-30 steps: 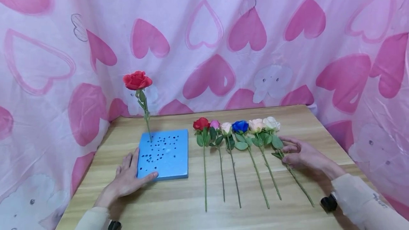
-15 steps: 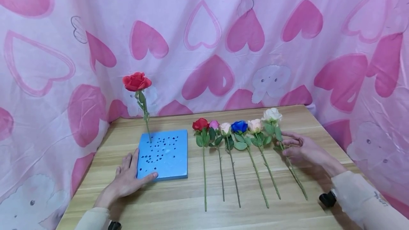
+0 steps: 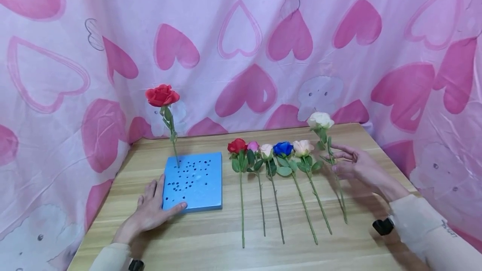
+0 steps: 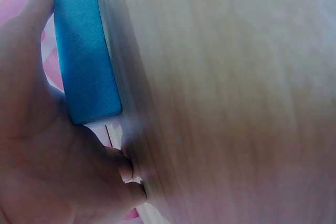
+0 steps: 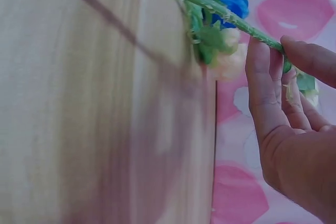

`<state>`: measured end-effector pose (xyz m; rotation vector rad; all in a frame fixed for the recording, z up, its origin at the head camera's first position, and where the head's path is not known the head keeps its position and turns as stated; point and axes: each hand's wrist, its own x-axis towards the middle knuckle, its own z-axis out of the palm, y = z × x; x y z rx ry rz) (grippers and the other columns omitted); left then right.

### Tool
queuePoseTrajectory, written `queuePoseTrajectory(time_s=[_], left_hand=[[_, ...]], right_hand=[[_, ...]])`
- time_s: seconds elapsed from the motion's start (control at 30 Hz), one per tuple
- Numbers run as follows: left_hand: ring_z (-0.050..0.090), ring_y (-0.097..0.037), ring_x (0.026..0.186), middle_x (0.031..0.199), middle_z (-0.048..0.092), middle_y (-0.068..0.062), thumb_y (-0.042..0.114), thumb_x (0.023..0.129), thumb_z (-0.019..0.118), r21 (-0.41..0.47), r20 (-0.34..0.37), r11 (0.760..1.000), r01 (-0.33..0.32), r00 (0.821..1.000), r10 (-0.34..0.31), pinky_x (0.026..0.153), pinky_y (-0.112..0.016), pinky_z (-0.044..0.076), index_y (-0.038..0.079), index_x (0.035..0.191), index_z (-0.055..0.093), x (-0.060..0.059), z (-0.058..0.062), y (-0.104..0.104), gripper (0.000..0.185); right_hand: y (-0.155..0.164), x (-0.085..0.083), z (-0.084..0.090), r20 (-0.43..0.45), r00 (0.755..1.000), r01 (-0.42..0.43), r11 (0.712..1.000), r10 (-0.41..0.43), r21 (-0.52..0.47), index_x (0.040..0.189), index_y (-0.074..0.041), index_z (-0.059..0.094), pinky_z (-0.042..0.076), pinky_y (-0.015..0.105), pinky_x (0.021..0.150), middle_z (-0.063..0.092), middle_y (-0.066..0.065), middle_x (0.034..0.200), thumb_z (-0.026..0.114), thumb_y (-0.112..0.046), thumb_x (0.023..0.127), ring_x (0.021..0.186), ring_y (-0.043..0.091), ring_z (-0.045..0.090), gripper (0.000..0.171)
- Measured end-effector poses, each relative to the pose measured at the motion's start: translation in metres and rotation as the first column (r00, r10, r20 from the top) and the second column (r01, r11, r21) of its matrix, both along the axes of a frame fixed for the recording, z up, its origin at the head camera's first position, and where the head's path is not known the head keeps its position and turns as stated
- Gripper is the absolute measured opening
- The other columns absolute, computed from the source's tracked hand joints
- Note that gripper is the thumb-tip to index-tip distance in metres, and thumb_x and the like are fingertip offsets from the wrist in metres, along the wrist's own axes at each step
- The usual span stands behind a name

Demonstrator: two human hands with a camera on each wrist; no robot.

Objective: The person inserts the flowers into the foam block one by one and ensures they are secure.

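- Head view: the right hand (image 3: pixel 361 172) pinches the stem of a white rose (image 3: pixel 321 123) between thumb and fingers; the rose leans, its bloom up, at the right end of a row of flowers.
- Head view: the left hand (image 3: pixel 148 208) has its fingers extended along the left side of a blue board (image 3: pixel 203 198), the thumb across its near edge.
- Head view: a tall red rose (image 3: pixel 162 96) stands in the board, near its far left corner, among many small holes.
- Head view: between board and right hand lie, left to right, a short red rose (image 3: pixel 237 146), a purple rose (image 3: pixel 253 146), a pale rose (image 3: pixel 266 150), a blue rose (image 3: pixel 283 149) and a peach rose (image 3: pixel 303 148), on a wooden table (image 3: pixel 211 237) before a pink curtain (image 3: pixel 241 74) with hearts.
- Left wrist view: the palm faces the board's corner, the thumb touching the board.
- Right wrist view: thumb and fingertips clasp the green stem; its shadow falls on the table, apart from it.
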<state>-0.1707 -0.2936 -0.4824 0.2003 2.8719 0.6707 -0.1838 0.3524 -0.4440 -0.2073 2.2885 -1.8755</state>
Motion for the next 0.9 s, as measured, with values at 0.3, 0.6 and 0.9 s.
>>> queuePoseTrajectory(time_s=[0.3,0.6,0.9], left_hand=[[-0.003,-0.063,0.15,0.164,-0.003,-0.042,0.075,0.087,0.063,-0.003,0.002,1.0,-0.003,1.0,0.003,0.113,-0.082,0.0,0.003,0.165,-0.008,0.001,0.0,-0.001,0.128],[-0.005,-0.062,0.15,0.164,-0.004,-0.041,0.076,0.087,0.063,0.002,0.015,1.0,-0.006,1.0,0.006,0.113,-0.082,-0.001,0.004,0.165,-0.009,0.001,-0.001,0.0,0.128],[-0.004,-0.062,0.151,0.164,-0.003,-0.041,0.076,0.088,0.063,0.001,0.001,1.0,-0.005,1.0,0.005,0.113,-0.081,0.0,0.004,0.165,-0.008,0.002,0.001,0.001,0.127]], right_hand=[[-0.01,-0.007,0.022,-0.042,0.998,0.045,0.999,-0.046,-0.012,0.155,0.004,0.031,0.062,0.037,0.087,0.063,0.004,0.13,0.07,-0.001,0.097,0.101,0.015,0.072,0.07],[-0.023,-0.022,0.041,-0.115,0.993,0.008,0.991,-0.023,-0.133,0.15,0.003,0.042,0.063,0.043,0.082,0.063,0.011,0.126,0.069,0.007,0.095,0.098,0.018,0.073,0.061],[-0.046,-0.037,0.055,-0.11,0.992,0.053,0.994,-0.064,-0.097,0.157,0.003,0.031,0.062,0.044,0.086,0.057,0.01,0.129,0.071,0.001,0.096,0.101,0.018,0.072,0.074]])
